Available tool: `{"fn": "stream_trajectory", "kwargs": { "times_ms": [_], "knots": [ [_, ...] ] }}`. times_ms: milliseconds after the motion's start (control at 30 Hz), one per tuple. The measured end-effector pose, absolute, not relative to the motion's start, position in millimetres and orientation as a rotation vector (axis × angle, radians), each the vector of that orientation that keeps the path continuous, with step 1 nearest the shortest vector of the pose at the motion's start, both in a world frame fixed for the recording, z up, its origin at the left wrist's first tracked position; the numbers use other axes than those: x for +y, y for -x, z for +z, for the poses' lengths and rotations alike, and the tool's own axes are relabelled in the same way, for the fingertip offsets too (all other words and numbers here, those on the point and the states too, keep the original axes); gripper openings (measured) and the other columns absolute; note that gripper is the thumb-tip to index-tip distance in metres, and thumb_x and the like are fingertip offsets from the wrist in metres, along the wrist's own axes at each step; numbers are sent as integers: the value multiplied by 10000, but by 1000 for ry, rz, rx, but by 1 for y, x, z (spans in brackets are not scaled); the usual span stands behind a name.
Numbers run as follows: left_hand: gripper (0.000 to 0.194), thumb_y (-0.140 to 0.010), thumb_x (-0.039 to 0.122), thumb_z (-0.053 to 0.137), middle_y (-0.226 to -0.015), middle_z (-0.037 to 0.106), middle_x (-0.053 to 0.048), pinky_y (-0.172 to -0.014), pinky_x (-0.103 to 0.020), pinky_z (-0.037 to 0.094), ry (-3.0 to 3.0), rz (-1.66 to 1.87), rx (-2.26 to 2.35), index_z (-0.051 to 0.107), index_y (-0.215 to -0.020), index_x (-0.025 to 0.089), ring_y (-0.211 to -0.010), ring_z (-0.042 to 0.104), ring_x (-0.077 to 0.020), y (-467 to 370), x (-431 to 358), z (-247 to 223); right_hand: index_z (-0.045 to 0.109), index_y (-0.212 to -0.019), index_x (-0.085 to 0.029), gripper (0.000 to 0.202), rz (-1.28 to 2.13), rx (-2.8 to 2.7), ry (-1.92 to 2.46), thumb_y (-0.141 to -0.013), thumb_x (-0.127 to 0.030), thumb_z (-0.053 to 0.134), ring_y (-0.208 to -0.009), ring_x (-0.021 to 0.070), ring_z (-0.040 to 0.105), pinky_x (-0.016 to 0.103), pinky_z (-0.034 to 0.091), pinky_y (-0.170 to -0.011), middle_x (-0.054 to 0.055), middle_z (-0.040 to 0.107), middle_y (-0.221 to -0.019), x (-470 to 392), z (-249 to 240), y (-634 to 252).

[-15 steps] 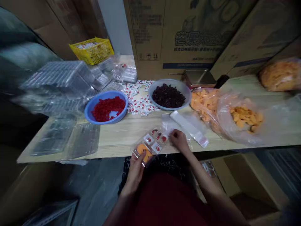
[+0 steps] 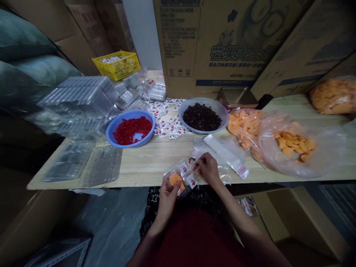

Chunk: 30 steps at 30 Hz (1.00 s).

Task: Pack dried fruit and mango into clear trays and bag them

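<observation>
My left hand (image 2: 167,196) grips the near left end of a clear compartment tray (image 2: 187,175), thumb on top, at the table's front edge. Inside the tray, orange slices (image 2: 175,179) fill the near end, two white printed packets (image 2: 191,181) sit in the middle, and small red and dark pieces lie toward the far end. Over that far end my right hand (image 2: 209,167) has its fingers pinched together; whatever they hold is hidden. Just right of it lie clear plastic bags (image 2: 222,154) in a stack.
Behind the tray stand a blue bowl of red pieces (image 2: 130,129) and a pale bowl of dark pieces (image 2: 203,115), with scattered white packets (image 2: 171,126) between. Orange slices in bags (image 2: 294,142) lie right. Stacked clear trays (image 2: 80,96) and a yellow basket (image 2: 118,68) stand left.
My right hand has moved from beside the tray to over its far right end, fingers still pinched. The tray in my left hand has shifted slightly right, and the view has shifted a little.
</observation>
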State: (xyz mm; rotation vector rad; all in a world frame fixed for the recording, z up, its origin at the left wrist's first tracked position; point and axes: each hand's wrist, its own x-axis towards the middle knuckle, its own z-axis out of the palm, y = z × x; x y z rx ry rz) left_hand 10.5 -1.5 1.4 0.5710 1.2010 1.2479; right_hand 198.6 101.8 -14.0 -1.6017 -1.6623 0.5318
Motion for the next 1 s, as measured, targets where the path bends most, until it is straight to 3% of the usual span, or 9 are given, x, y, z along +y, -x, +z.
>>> {"fn": "stream_trajectory", "kwargs": {
  "times_ms": [300,600,833,1000],
  "knots": [
    [508,-751,352,770,-1041,705,-50,-799,-275,538,-644,1163,1153,559,-1185,195,-894,685,-180,-2,16,6,512,-772,-212,128,455,-1668,1443,-892,-174,489,-717,175,501,304,403,-683,16,540,-773,97,-14,-200],
    [609,-653,387,834,-990,710,-69,-684,-296,567,-467,1187,1167,572,-1158,172,-776,691,-182,-17,22,3,526,-814,-218,154,455,-1829,1213,-945,-157,473,-823,193,557,322,457,-738,53,577,-859,79,-30,-198],
    [621,-682,377,825,-1056,703,-86,-791,-323,553,-396,1253,1130,519,-1186,184,-865,692,-186,-48,22,-11,543,-892,-204,132,244,-1976,1531,-964,-167,440,-829,228,538,340,437,-739,74,573,-868,59,-16,-209],
    [476,-759,364,757,-1049,672,-59,-831,-295,520,-569,1275,1139,527,-1141,196,-906,651,-162,-77,44,-4,554,-848,-203,184,139,-2063,1519,-961,-144,422,-775,221,530,318,408,-692,63,578,-810,66,-3,-215]
  ]
}}
